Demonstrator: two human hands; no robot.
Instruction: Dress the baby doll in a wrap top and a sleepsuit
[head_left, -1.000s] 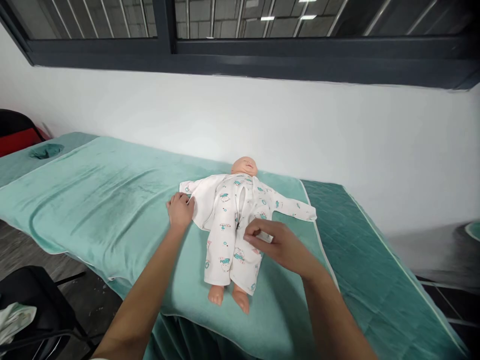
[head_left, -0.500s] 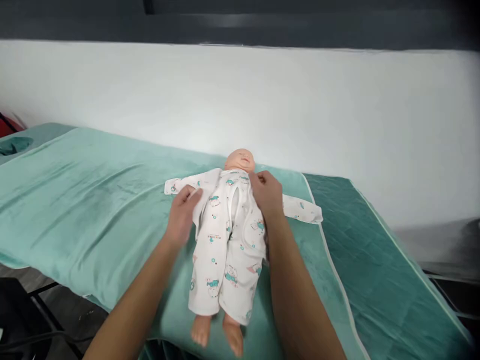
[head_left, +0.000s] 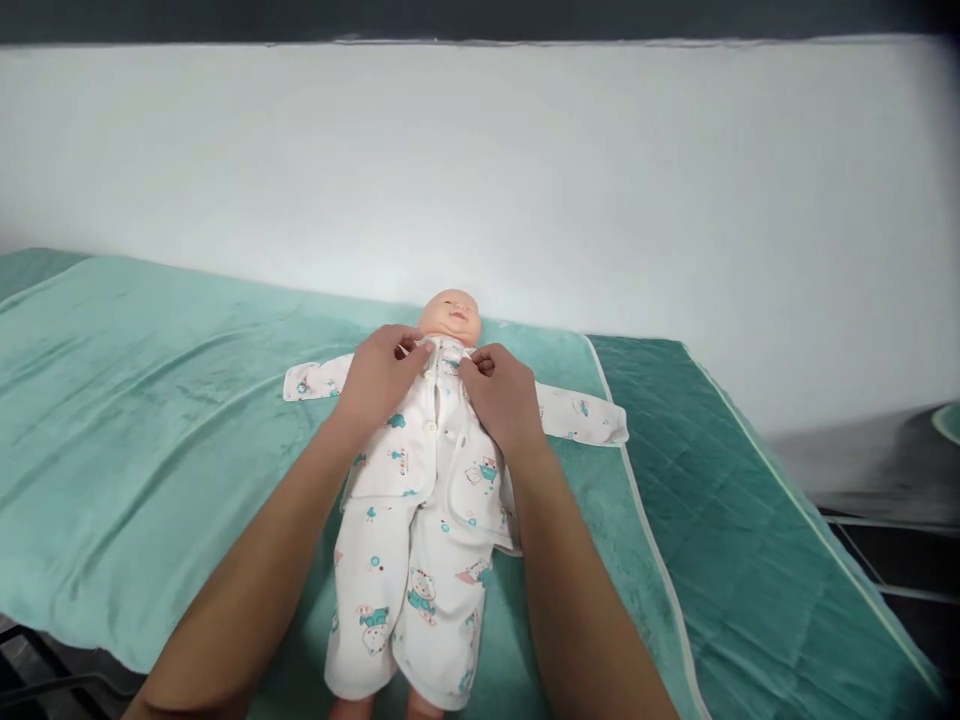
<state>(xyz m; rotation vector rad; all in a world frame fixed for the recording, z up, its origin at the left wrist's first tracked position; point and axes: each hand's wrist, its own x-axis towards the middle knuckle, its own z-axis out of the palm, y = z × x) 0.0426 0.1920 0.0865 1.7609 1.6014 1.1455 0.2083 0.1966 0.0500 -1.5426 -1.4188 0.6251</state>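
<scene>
A baby doll (head_left: 451, 316) lies on its back, dressed in a white printed jacket (head_left: 405, 450) and matching pants (head_left: 375, 590). The jacket's front panels hang apart lower down, and buttons show along one edge. Near the collar, my left hand (head_left: 381, 375) pinches the jacket's left front edge between thumb and fingers. Opposite it, my right hand (head_left: 504, 392) has its fingertips closed on the right front edge just below the doll's chin. Both jacket sleeves stretch out to the sides. The doll's feet are cut off by the bottom of the view.
A light green blanket (head_left: 172, 420) lies under the doll, over a darker quilted cover (head_left: 750, 500) on the right. A white wall (head_left: 525, 180) rises behind the bed. Dark metal bars (head_left: 52, 670) show at the lower left.
My left hand has moved inward and up from the jacket's side to the collar. The left front panel now lies over the chest. My right hand stays near the neckline; the view has shifted.
</scene>
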